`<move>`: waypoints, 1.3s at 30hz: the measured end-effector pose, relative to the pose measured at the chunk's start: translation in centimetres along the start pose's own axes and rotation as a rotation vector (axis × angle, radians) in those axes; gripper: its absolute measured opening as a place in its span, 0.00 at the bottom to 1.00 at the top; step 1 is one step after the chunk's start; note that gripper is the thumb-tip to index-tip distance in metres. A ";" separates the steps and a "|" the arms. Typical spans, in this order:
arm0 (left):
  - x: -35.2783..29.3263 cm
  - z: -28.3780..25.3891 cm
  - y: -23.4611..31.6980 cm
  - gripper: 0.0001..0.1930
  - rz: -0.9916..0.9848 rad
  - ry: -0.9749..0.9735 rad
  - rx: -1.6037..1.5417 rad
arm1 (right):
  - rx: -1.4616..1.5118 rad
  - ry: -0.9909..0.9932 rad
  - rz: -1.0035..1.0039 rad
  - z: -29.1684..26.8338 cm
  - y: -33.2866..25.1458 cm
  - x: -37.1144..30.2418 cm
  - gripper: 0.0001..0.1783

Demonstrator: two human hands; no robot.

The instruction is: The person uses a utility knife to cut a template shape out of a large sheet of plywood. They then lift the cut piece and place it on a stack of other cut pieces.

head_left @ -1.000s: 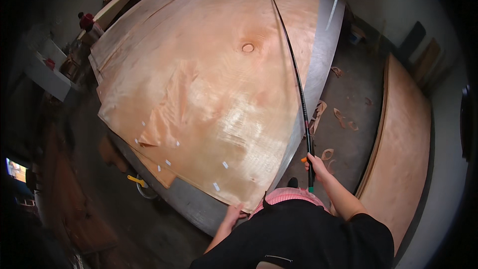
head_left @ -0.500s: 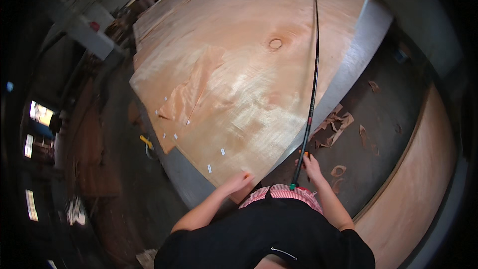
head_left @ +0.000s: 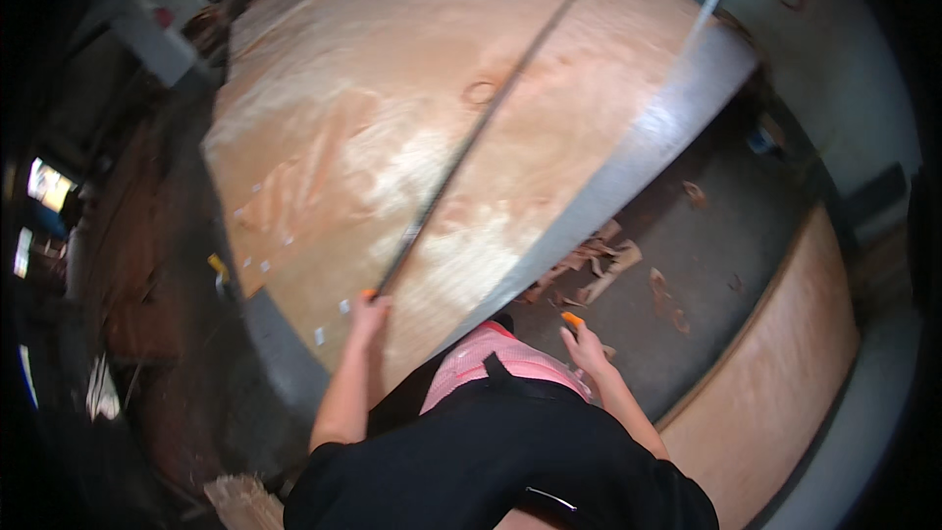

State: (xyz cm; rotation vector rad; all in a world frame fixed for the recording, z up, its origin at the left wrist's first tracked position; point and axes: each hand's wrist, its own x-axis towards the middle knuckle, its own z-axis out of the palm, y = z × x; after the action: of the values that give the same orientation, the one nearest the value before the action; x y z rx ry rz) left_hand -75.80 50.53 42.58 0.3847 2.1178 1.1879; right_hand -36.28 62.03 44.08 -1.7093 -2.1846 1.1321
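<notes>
My left hand (head_left: 369, 318) is closed round the near end of a long, thin black rod (head_left: 469, 143). The rod runs slantwise over a large sheet of thin wood veneer (head_left: 412, 69) and is blurred. An orange bit shows at this hand's fingertips. Off to the right, beside my pink-striped garment (head_left: 496, 358), my right hand (head_left: 591, 348) is raised with its fingers curled. A small orange piece (head_left: 572, 321) sticks out at its fingertips; whether it is a held object or a finger cover is unclear. Small white labels (head_left: 319, 336) dot the veneer's near left part.
A grey metal surface (head_left: 638, 137) borders the veneer stack. Torn veneer scraps (head_left: 599, 265) lie on the dark floor to the right. A curved wooden panel (head_left: 775, 373) stands at the lower right. A yellow-handled tool (head_left: 217, 265) sits beyond the left edge.
My left hand has moved forward and left and taken the rod, swinging its near end left over the veneer. My right hand has come off the rod. The view has shifted.
</notes>
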 end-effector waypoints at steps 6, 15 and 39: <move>8.4 -0.4 2.2 0.17 0.474 0.568 0.678 | -0.061 0.036 0.080 -5.0 1.1 5.7 0.25; 3.7 33.3 15.9 0.14 0.882 -0.753 0.263 | -0.186 0.164 0.006 -16.9 5.2 16.1 0.28; 5.5 49.6 20.4 0.33 -0.608 -0.066 -1.251 | -0.131 -0.172 -0.424 -36.7 11.6 50.6 0.24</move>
State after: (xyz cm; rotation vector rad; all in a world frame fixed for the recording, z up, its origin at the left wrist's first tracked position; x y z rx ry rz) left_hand -47.57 96.38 39.53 -0.7109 0.9493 1.7429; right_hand -24.94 124.55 46.33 -1.1347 -2.6084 1.0723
